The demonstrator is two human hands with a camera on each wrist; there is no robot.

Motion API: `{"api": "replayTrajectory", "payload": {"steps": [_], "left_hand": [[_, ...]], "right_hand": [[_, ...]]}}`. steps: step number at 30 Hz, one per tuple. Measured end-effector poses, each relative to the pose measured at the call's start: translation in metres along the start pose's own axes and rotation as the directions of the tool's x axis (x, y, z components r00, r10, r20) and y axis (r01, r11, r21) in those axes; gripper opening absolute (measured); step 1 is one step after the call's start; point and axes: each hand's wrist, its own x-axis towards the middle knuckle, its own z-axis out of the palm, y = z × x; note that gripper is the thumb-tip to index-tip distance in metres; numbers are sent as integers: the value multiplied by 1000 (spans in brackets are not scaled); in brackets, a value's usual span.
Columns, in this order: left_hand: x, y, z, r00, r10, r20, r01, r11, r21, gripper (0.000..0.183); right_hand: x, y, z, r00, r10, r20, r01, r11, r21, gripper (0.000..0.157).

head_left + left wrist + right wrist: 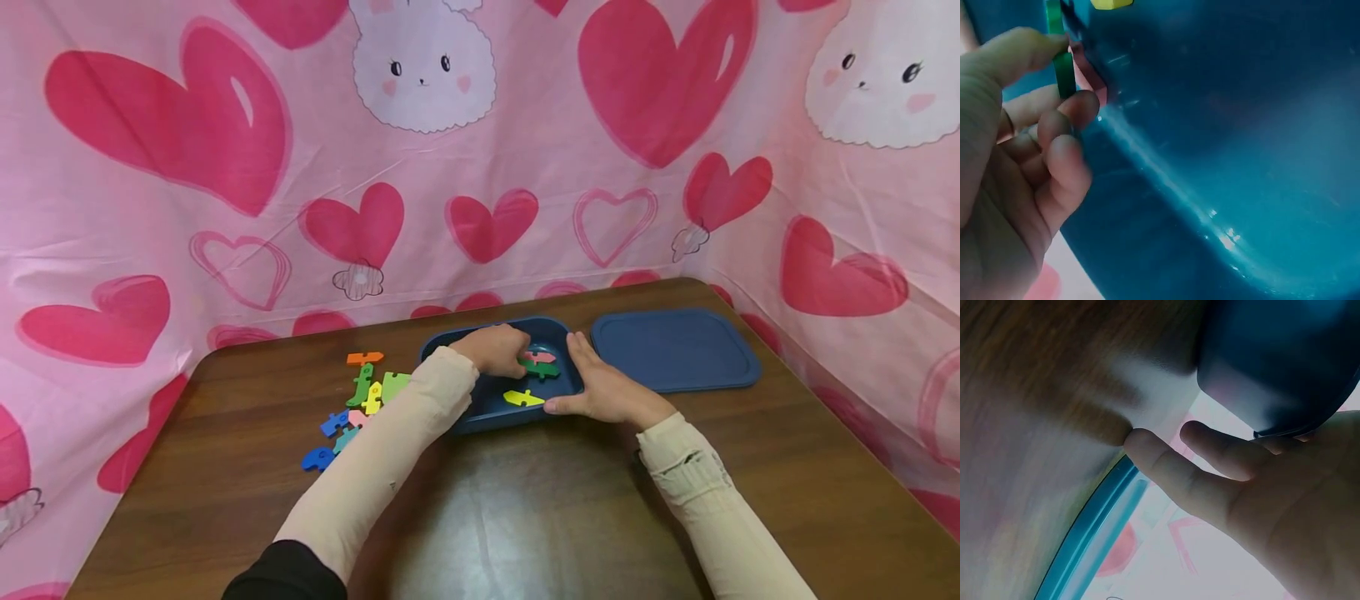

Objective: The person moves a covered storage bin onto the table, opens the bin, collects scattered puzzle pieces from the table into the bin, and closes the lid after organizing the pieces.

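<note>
My left hand reaches into a dark blue box. Its thumb and fingers pinch a green puzzle piece. Close beside that piece is a pink puzzle piece, and a yellow puzzle piece lies nearer the front of the box. My right hand is at the box's right front corner, thumb spread from the extended fingers. In the right wrist view, fingers reach down toward the table alongside the box's outer wall.
Several colourful puzzle pieces lie left of the box, among them an orange piece and a blue piece; my left sleeve covers part of this group. A flat blue lid rests on the wooden table at the right. Patterned pink cloth hangs behind.
</note>
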Motion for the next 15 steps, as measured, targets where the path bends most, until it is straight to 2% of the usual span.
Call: {"api": "replayTrajectory", "payload": {"steps": [3,8,10,15], "left_hand": [[0,2,-1,1000,-18,-6,18,998,53,33],[-8,-3,-7,994,-55,-94,60,997,53,34],[-13,-5,-13,989,-59,-132,63,998,25,31],[-30,-7,-34,981,-77,-178,63,995,-81,25]], "right_hand": [[0,-1,1,1000,-3,1,3,1000,3,126],[2,-2,2,1000,-3,7,3,1000,9,126],[2,-2,2,1000,1,7,-1,1000,7,127],[1,2,1,1000,6,-2,-6,1000,4,128]]}}
